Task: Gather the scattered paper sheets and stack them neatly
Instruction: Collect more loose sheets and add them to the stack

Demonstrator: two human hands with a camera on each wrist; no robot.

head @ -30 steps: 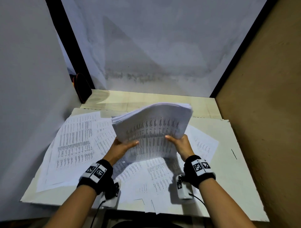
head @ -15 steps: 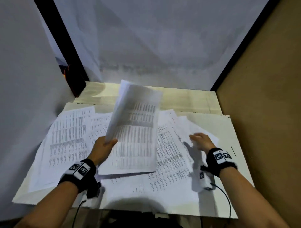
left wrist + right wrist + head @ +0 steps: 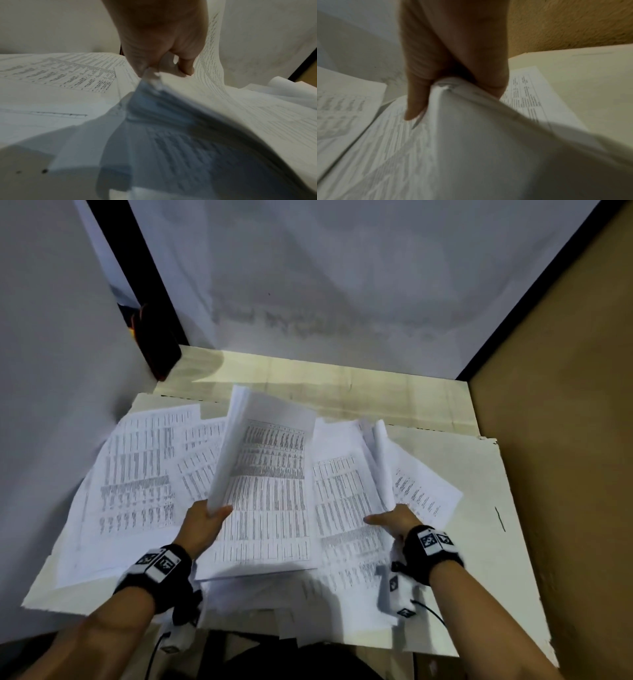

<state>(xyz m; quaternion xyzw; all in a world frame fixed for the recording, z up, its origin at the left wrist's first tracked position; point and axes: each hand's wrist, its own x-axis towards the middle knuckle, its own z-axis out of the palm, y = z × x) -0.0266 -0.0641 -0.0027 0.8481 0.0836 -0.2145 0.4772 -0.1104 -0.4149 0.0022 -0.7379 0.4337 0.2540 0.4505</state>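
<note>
My left hand (image 3: 214,513) grips the near left edge of a thick stack of printed sheets (image 3: 270,491), thumb on top. The stack tilts up toward the back wall above the scattered paper. The left wrist view shows the left hand (image 3: 164,70) pinching the stack's edge (image 3: 171,94). My right hand (image 3: 390,517) holds a smaller bundle of sheets (image 3: 346,474) at its right edge, which curls upward. In the right wrist view, the right hand (image 3: 436,92) has its thumb and fingers pinching that bundle (image 3: 471,128). More loose sheets (image 3: 137,467) lie fanned to the left.
The papers lie on a white board (image 3: 479,508) over a pale wooden table (image 3: 342,392). One printed sheet (image 3: 428,491) sticks out to the right. White walls close the left and back, a brown wall (image 3: 565,440) the right. A dark object (image 3: 161,354) leans in the back left corner.
The right hand let go of the stack it shared with the left, moved right and took hold of sheets lying there. The left hand alone now holds the stack, lower and tilted.
</note>
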